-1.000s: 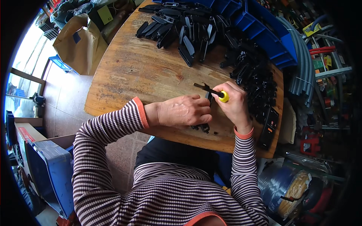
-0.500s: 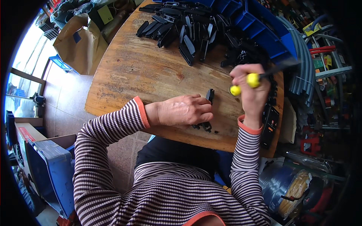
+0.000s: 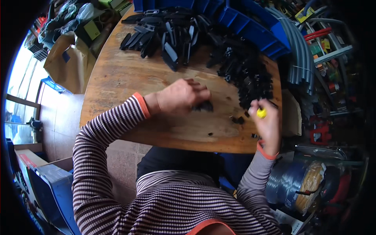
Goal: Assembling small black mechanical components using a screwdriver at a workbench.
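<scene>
A yellow-handled tool [image 3: 261, 113], mostly hidden, is gripped in the right hand [image 3: 268, 122] at right; a blurred black part [image 3: 205, 106], mid-table, is partly covered by the left hand [image 3: 182, 96].

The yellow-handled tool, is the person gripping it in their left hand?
No, the yellow handle shows in the right hand, while the left hand is well apart from it.
</scene>
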Demonstrator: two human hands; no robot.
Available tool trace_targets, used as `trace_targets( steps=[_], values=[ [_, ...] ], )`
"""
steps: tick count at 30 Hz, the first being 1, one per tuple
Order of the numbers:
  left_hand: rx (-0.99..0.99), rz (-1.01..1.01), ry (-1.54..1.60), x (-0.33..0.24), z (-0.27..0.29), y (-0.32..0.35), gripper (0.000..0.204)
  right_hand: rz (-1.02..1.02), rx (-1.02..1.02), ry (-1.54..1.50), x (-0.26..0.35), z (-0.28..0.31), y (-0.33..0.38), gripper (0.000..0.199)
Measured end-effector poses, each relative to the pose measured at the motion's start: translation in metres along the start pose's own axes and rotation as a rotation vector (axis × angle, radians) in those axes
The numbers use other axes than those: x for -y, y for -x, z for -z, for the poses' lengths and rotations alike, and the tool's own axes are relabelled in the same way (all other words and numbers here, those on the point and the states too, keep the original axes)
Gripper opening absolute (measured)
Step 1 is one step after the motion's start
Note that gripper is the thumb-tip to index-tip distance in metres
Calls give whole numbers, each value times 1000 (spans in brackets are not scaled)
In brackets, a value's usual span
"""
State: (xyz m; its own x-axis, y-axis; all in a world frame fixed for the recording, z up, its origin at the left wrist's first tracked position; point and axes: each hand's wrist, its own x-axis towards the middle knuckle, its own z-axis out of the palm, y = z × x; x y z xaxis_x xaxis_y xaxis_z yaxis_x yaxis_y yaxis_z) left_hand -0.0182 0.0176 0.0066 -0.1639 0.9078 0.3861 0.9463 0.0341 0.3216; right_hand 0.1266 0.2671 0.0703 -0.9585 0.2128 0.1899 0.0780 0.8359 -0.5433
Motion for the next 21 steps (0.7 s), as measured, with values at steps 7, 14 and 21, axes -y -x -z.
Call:
trace_targets(
  steps=[7,14,21],
  values=[
    [-583,424,713,78,57,-175,47,-63,55,13,-32,-25,43,25],
    [-399,-8,784,175,143,-311,53,75,88,17,-28,-33,34,31],
    [112,525,-394,68,82,-55,25,124,114,-31,-32,-31,27,30]
  ],
)
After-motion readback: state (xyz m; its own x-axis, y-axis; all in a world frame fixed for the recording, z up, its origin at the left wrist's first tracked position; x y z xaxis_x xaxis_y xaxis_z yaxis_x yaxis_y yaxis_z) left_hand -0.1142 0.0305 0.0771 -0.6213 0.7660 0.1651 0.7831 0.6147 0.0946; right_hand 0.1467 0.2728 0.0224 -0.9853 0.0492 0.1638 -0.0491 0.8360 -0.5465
